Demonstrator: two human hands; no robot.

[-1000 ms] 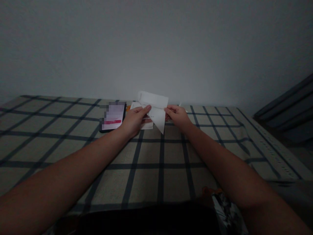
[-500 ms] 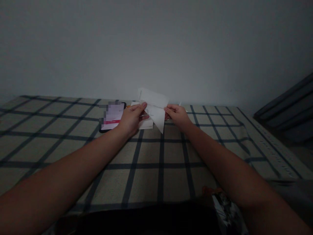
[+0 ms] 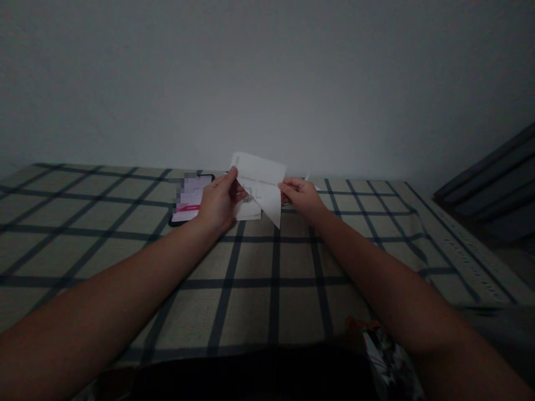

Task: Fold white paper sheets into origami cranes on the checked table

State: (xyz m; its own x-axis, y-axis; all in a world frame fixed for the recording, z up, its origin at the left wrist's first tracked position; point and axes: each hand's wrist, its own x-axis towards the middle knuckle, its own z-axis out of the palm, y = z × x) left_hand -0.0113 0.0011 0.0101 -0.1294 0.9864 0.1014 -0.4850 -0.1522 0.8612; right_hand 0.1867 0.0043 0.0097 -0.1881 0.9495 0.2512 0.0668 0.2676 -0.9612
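Note:
A sheet of white paper (image 3: 261, 167), creased across and with a pointed lower corner, is held up between my two hands. My left hand (image 3: 220, 199) pinches its left edge, thumb on the near face. On the right edge, the fingers of my right hand (image 3: 304, 196) are closed on the paper near the crease. Faint dark print shows on the sheet. Beneath it lies a flat white item (image 3: 249, 211), partly covered, perhaps a booklet or more paper. A phone (image 3: 190, 201) with a lit screen lies just left of my left hand.
A checked cloth (image 3: 254, 262) covers the table, which meets a plain wall (image 3: 267, 78) at the back. Something white (image 3: 313, 184) lies partly hidden behind my right hand. Dark folded fabric (image 3: 493, 189) hangs at the right.
My left hand has shifted left and slightly up along the paper's left edge, and the sheet's upper part has moved a little left. My right hand has stayed nearly still.

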